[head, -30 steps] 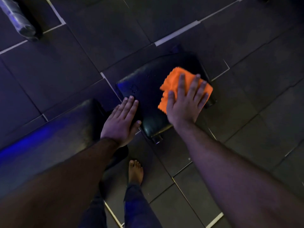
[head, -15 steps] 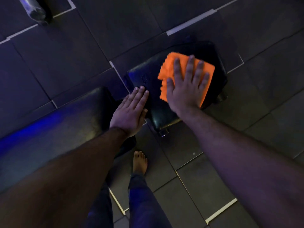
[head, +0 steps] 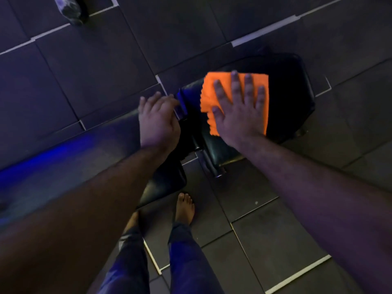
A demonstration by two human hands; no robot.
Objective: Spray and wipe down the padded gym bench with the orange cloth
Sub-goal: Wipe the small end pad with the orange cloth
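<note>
The black padded gym bench has a small seat pad (head: pixel 290 98) at centre right and a long back pad (head: pixel 70 158) running to the lower left. On the seat pad lies the orange cloth (head: pixel 212 92). My right hand (head: pixel 239 111) presses flat on the cloth with fingers spread. My left hand (head: pixel 158 119) rests at the near end of the long pad, beside the gap between the two pads, fingers loosely together, holding nothing. No spray bottle is clearly visible.
Dark rubber floor tiles with pale seams surround the bench. A shiny wrapped object (head: pixel 69 9) lies on the floor at the top left. My bare feet (head: pixel 184 209) stand just below the bench. A metal frame bracket (head: pixel 214 166) sticks out under the seat pad.
My right hand has slid the cloth toward the far side of the seat pad. My left hand has shifted off the seat pad's edge, back toward the long pad.
</note>
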